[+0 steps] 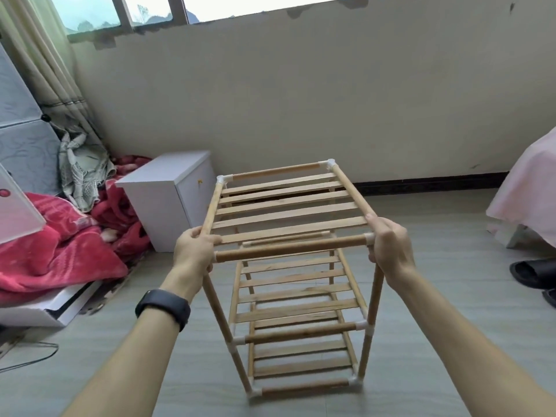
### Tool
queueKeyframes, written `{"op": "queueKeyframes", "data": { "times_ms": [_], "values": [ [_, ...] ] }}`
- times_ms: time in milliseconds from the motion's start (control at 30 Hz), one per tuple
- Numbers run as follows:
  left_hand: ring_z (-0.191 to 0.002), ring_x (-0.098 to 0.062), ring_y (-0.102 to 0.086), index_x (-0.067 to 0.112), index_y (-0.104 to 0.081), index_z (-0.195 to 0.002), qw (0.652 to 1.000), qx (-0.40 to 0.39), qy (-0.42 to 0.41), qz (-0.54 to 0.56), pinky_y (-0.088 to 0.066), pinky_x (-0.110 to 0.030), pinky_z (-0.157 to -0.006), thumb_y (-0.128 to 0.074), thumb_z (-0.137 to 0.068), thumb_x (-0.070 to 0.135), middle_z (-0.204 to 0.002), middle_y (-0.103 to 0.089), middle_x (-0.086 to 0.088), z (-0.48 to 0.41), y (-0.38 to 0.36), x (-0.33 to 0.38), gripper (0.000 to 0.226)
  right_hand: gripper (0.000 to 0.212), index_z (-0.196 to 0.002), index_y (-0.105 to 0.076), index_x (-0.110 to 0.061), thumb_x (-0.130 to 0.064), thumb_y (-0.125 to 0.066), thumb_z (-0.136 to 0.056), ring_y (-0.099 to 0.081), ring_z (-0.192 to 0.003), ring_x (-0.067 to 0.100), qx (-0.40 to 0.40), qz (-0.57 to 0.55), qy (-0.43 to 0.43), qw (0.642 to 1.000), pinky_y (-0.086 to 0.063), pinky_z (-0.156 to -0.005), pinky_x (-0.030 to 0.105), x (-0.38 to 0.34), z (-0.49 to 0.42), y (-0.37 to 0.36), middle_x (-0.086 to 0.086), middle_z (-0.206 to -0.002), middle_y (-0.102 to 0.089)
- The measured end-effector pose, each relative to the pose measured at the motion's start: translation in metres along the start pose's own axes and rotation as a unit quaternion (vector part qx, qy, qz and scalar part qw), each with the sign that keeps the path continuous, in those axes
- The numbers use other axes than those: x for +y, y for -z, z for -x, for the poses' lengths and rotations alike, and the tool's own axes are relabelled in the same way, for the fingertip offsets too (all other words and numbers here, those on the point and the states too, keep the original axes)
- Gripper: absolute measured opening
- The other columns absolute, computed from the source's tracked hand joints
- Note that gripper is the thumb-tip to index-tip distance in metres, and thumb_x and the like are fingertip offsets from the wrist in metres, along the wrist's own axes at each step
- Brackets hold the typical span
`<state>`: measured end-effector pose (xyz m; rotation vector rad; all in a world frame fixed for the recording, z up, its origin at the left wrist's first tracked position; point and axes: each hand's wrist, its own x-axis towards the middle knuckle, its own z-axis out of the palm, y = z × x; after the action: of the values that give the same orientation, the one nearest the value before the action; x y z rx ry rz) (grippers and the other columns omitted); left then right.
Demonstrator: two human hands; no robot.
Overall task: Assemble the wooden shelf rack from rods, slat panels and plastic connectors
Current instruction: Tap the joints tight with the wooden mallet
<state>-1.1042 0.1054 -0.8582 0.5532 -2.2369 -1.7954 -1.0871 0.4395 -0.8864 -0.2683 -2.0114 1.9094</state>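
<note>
Rack stands upright on the floor, three slat panels in, white connectors at the corners (far legs partly hidden). Left hand and right hand each have fingers wrapped round a near top corner. Looks essentially built; I'd guess only a firmness check remains.

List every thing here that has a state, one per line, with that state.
shelf rack: upright, three slat tiers fitted.
left hand: grips the rack's top near-left corner.
right hand: grips the top near-right corner.
white cabinet: door shut.
red blanket: crumpled in a heap.
black slipper: lying flat on the floor.
</note>
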Motion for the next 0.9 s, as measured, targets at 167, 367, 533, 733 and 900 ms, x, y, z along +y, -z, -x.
{"op": "queueKeyframes", "data": {
  "times_ms": [167, 367, 533, 733, 900],
  "values": [
    [-0.062, -0.017, -0.053, 0.022, -0.060, -0.119, 0.999, 0.033, -0.003, -0.020, -0.044, -0.027, -0.044, -0.064, -0.094, 0.016, -0.092, -0.065, -0.006, -0.010, -0.003, 0.002, 0.026, 0.044, -0.099, -0.068, -0.002, -0.041, -0.049, -0.098, -0.045, -0.061, 0.018, 0.020, 0.013, 0.012, 1.000, -0.039, -0.057, 0.036, 0.001, -0.002, -0.008, -0.001, -0.059, -0.046],
    [-0.121, -0.035, -0.049, 0.016, -0.053, -0.133, 0.940, 0.177, -0.136, -0.257, -0.042, -0.044, -0.091, -0.053, -0.095, 0.030, -0.133, -0.055, -0.015, -0.002, -0.009, 0.022, 0.040, 0.042, -0.110, -0.067, -0.020, -0.051, -0.039, -0.105, -0.061, -0.077, 0.017, 0.009, 0.058, 0.019, 0.998, -0.047, -0.072, 0.037, -0.015, 0.002, -0.020, 0.000, -0.077, -0.063],
    [-0.122, -0.031, -0.045, 0.011, -0.050, -0.130, 0.748, 0.110, -0.575, -0.313, -0.036, -0.044, -0.099, -0.056, -0.085, 0.022, -0.138, -0.045, -0.012, 0.064, -0.049, -0.014, 0.047, 0.059, -0.113, -0.058, -0.029, -0.076, -0.028, -0.093, -0.063, -0.102, 0.014, -0.061, -0.001, -0.004, 0.998, -0.048, -0.080, 0.032, 0.019, 0.032, 0.010, 0.005, -0.105, -0.065],
    [-0.131, -0.029, -0.048, 0.014, -0.046, -0.140, 0.659, -0.223, -0.588, -0.412, -0.041, -0.045, -0.111, -0.076, -0.073, 0.021, -0.145, -0.045, -0.009, 0.131, -0.116, -0.102, 0.073, 0.047, -0.116, -0.057, -0.018, -0.060, -0.051, -0.098, -0.065, -0.105, 0.018, 0.113, 0.063, -0.217, 0.968, -0.052, -0.085, 0.042, 0.186, 0.107, 0.098, 0.001, -0.114, -0.066],
    [-0.156, -0.029, 0.003, 0.020, 0.009, -0.158, 0.722, -0.236, -0.349, -0.549, 0.003, -0.052, -0.125, -0.043, -0.097, 0.051, -0.169, -0.001, -0.007, 0.133, -0.178, -0.151, 0.086, 0.052, -0.134, -0.049, -0.007, -0.036, -0.063, -0.094, -0.047, -0.128, 0.035, 0.169, 0.321, -0.395, 0.844, -0.039, -0.101, 0.041, 0.306, 0.176, 0.173, 0.018, -0.138, -0.052]
  ]
}}
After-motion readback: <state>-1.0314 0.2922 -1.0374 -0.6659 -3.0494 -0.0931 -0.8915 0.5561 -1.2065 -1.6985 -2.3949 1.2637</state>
